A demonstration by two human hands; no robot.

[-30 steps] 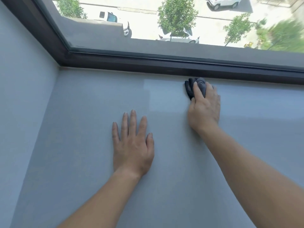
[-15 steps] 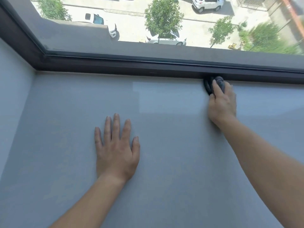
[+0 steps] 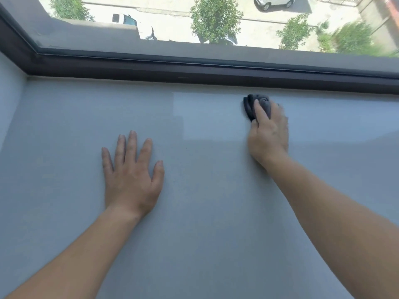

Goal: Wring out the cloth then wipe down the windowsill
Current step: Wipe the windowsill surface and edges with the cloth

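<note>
Right hand [image 3: 268, 134] presses a bunched dark cloth [image 3: 250, 106] flat to the sill [image 3: 216, 212], fingers curled over its top and closed on it; the wad shows past the fingertips at 12 and 10 o'clock of the hand. Cloth sits at about 1 o'clock in the view, just beside the dark window frame [image 3: 194, 72], not touching it as far as I can tell. Left hand [image 3: 131, 175] lies palm down at 8 o'clock from the cloth, well apart, fingers spread, holding nothing; judged to be a brace. Progress: cloth is compact and leaves no drips or pooling around it, so wringing is judged done. Wiping is under way along the back edge near the frame. No clear wet track separates wiped from unwiped surface; the paler rectangle at 9 o'clock of the cloth may be a reflection, cannot tell. The sill toward 3 o'clock, the corner at 10 o'clock and the near half at 6 o'clock are presumably still to do. Cloth: dark grey, soft, rolled in folds, mostly hidden under the hand.
</note>
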